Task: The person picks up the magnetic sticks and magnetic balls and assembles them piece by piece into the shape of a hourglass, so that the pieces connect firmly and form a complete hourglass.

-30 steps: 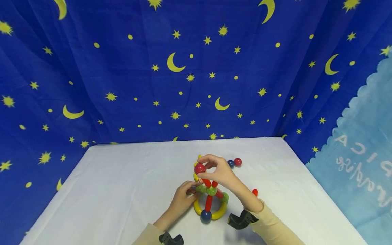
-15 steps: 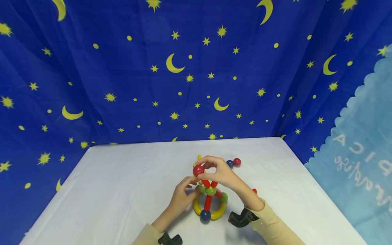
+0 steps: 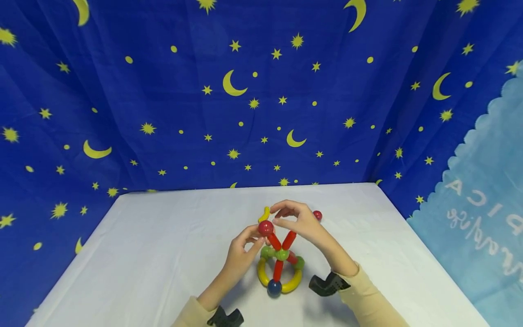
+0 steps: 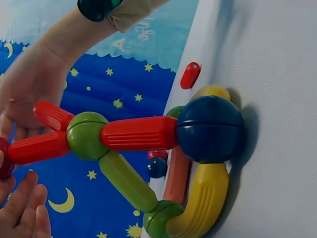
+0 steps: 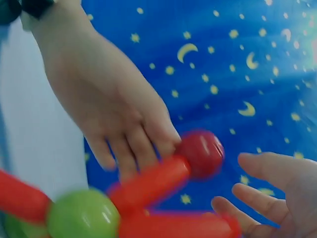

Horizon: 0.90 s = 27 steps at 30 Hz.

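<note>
A model of balls and rods stands on the white table, with a blue ball [image 3: 274, 288] and yellow curved rods [image 3: 292, 284] at its base. One red rod rises to a green ball [image 3: 282, 255]. From there two more red rods fork upward. A red ball [image 3: 265, 228] caps the left one [image 3: 274, 241]; the right one [image 3: 289, 240] has a bare end. My left hand [image 3: 240, 255] pinches the red ball from the left, though its far fingers are partly hidden. My right hand [image 3: 305, 225] hovers right of that ball, apart from it, fingers loosely bent around nothing.
Behind the model lies a yellow curved piece [image 3: 264, 214]. A loose red ball [image 3: 317, 215] sits beyond my right hand. In the left wrist view a blue ball [image 4: 157, 167] and a loose red rod [image 4: 190, 75] lie on the table. Star-patterned blue cloth surrounds the table.
My right hand has let go of the red ball and drawn back to the right. My left hand has moved up from the green pieces to the red ball.
</note>
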Available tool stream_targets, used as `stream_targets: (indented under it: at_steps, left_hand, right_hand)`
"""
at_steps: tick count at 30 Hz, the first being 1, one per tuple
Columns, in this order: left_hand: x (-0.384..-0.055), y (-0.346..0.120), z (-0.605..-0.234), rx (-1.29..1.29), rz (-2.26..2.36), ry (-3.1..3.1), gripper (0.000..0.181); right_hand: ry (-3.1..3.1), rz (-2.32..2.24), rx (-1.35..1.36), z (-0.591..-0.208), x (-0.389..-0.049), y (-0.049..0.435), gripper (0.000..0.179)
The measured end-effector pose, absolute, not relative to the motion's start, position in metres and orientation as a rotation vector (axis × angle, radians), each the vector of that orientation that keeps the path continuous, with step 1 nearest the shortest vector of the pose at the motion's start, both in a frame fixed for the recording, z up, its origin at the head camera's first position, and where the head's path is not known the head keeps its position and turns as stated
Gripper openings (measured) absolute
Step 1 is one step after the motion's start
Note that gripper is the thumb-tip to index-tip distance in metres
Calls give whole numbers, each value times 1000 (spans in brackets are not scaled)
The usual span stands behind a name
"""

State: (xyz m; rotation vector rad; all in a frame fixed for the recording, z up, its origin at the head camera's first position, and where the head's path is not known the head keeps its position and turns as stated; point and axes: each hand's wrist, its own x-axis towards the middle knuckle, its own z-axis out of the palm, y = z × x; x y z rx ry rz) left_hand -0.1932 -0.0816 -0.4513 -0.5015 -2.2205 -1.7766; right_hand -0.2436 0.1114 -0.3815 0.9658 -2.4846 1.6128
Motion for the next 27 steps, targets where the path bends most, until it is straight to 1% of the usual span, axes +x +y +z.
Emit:
stream_targets:
  at_steps: [5, 8, 12, 16, 21, 27]
  left_hand:
    - [-193, -81, -447, -454, -1799, -2264, 27]
    - [-192, -81, -445, -419, -1798, -2289, 29]
    - [-191, -81, -443, -405, -1792, -2313, 33]
    - [-189, -82, -440, -417, -1781, -2322, 36]
    - [-188, -82, -437, -420, -1759, -2330, 37]
    - [-189, -84, -433, -404, -1751, -2344, 41]
  right_hand:
    - [-2483, 1651, 684, -384, -268, 138, 26]
    - [-2496, 1656, 483, -393, -285, 156, 29]
    - [-2501, 1624, 314, -405, -303, 173, 29]
    - [-2501, 1630, 216, -419, -313, 183, 28]
    - [-2583, 1674, 112, -451, -331, 196, 36]
    - [-2713, 1683, 142, -472, -341, 206, 44]
